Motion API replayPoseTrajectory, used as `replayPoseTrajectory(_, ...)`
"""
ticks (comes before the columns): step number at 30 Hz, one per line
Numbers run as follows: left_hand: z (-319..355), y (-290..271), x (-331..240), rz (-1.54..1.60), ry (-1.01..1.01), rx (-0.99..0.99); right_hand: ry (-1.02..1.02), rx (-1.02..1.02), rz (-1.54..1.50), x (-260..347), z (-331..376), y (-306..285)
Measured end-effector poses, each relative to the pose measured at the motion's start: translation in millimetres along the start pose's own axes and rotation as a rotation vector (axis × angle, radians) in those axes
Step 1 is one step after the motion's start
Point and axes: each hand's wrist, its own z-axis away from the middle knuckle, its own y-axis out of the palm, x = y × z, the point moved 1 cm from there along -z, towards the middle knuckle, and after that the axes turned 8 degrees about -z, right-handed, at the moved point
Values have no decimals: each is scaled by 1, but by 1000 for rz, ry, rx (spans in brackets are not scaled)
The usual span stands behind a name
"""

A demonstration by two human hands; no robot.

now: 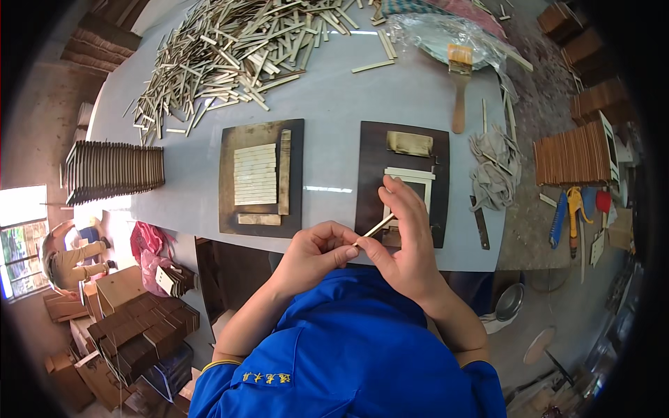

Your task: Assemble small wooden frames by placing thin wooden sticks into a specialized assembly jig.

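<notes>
Wooden strip [376, 227] is pinched between our left hand [315, 252] and right hand [404, 240], while the frame [411, 188] on the dark board [369, 181] looks only partly built and a big pile of strips [230, 49] remains.

Brown cardboard boxes [143, 327] stacked lower left; clear plastic bag [446, 35] top

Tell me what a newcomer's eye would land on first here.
The big heap of pale wooden sticks at the far end of the grey table. Nearer, the left hand and right hand pinch one thin stick between them, above a dark board at the table's near edge.
</notes>
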Motion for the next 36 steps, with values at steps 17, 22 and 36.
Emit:
replayPoseTrajectory(17,-43,25,12,-852,636,-290,61,-117,199,-33,42,-55)
replayPoseTrajectory(22,-44,25,16,-934,681,-328,-12,-71,380,-32,62,-45)
replayPoseTrajectory(36,-45,28,15,-975,728,-345,-34,-5,563,-34,60,-33)
